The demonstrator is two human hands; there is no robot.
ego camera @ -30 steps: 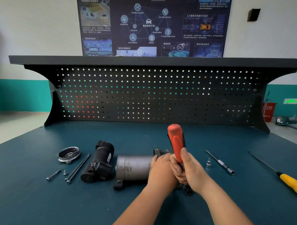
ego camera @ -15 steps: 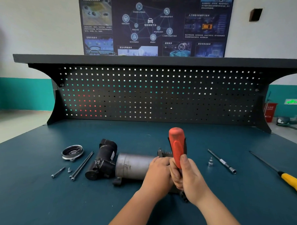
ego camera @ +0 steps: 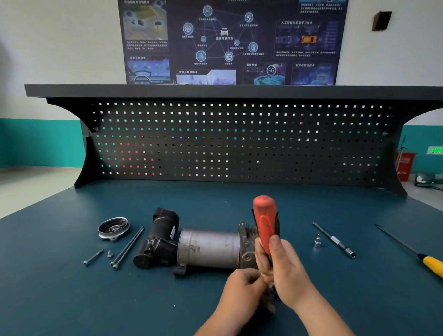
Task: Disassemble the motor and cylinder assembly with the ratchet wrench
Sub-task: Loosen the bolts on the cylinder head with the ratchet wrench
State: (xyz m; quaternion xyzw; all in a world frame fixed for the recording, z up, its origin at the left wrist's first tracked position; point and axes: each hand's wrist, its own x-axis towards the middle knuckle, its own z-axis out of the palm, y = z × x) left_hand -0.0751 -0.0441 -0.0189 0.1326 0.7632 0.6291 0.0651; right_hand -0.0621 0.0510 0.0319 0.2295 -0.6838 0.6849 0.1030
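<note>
On the desk [ego camera: 69, 301] the motor assembly [ego camera: 208, 248] lies left to right, its right end by both hands. The right hand [ego camera: 283, 269] grips the upright wrench [ego camera: 264, 221]. The blurred left hand [ego camera: 242, 286] curls near its lower end; holding what, I cannot tell.

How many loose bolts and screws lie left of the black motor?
4: a short silver bolt farthest left, a tiny silver screw beside it, two long silver bolts side by side nearest the black motor. More may be hidden.
</note>
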